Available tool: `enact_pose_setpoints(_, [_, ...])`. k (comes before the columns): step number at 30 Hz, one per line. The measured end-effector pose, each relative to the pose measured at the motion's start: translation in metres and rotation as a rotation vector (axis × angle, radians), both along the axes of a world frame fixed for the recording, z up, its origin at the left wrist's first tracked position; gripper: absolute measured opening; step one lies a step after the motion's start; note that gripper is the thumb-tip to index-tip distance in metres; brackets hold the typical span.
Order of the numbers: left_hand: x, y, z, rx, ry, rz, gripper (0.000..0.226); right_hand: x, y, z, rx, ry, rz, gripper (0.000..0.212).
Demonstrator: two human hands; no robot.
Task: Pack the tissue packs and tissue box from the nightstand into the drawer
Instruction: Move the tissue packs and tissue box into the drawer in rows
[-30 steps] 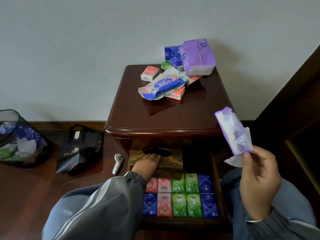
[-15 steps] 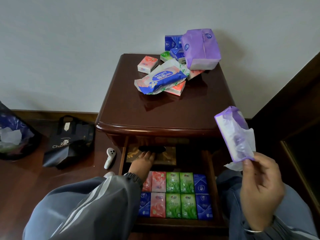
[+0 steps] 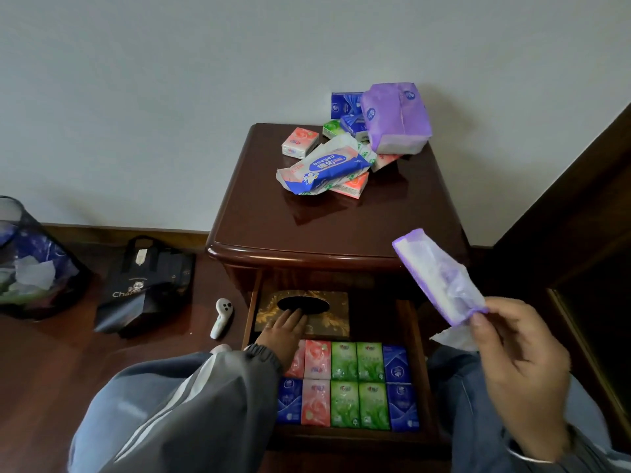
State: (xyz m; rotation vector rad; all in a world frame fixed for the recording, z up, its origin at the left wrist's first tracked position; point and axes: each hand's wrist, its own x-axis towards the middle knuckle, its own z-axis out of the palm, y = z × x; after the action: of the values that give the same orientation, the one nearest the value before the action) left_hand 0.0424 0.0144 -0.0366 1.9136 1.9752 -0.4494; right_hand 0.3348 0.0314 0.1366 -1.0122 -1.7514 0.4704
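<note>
The left sleeve [image 3: 191, 404] covers the near-left corner of the open drawer [image 3: 408, 336], hiding part of the pink and blue pocket packs there; the rows of pocket tissue packs [image 3: 358, 387] otherwise show pink, green and blue fronts laid flat side by side. The back of the gold-patterned tissue box [image 3: 327, 322] runs under the nightstand [image 3: 341, 230] top and into shadow. The left hand [image 3: 285, 331] lies palm down on the box lid, fingers stretched flat to the edge of its dark oval opening, its grip released. The right hand [image 3: 512, 353] is raised beside the drawer, thumb and fingers pinched on the lower end of a purple tissue pack [image 3: 440, 278] that tilts up and leftward; a white tissue corner pokes out below. On the nightstand top, a loose heap of packs [image 3: 327, 165] sits near the wall, a large purple pack [image 3: 394, 117] leaning on it. Print on the wrappers is too small to read.
</note>
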Motion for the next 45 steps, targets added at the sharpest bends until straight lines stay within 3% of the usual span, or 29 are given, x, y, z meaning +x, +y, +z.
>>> enact_pose_setpoints(4, [-0.010,-0.018,0.019,-0.005,-0.103,0.075,0.063,0.002,-0.011,0.025,-0.127,-0.172,0.244,0.009])
enact_pose_setpoints(8, [-0.031,-0.044,0.033,0.145,-0.204,0.186,0.053,-0.009,-0.014,0.006,-0.279,-0.408,0.380,0.012])
enact_pose_setpoints(13, [-0.041,-0.074,0.034,0.275,-0.312,0.596,0.058,-0.029,-0.007,-0.049,-0.286,-0.736,0.350,0.004])
enact_pose_setpoints(19, [-0.034,-0.082,0.030,0.059,-0.422,0.765,0.067,-0.036,0.014,-0.100,-0.269,-1.027,0.208,0.014])
enact_pose_setpoints(22, [-0.032,-0.080,0.030,0.016,-0.435,0.692,0.055,-0.032,0.022,-0.114,-0.323,-1.003,0.145,0.013])
enact_pose_setpoints(29, [-0.032,-0.081,0.029,-0.003,-0.426,0.663,0.066,-0.025,0.031,-0.130,-0.470,-0.857,0.139,0.011])
enact_pose_setpoints(32, [-0.031,-0.081,0.031,-0.025,-0.434,0.671,0.069,-0.025,0.033,-0.139,-0.471,-0.917,0.152,0.020])
enact_pose_setpoints(37, [-0.028,-0.080,0.033,-0.003,-0.449,0.696,0.070,-0.025,0.043,-0.148,-0.442,-1.071,0.009,0.011])
enact_pose_setpoints(45, [-0.025,-0.081,0.040,-0.012,-0.451,0.682,0.074,-0.025,0.050,-0.164,-0.437,-0.652,-0.084,0.013])
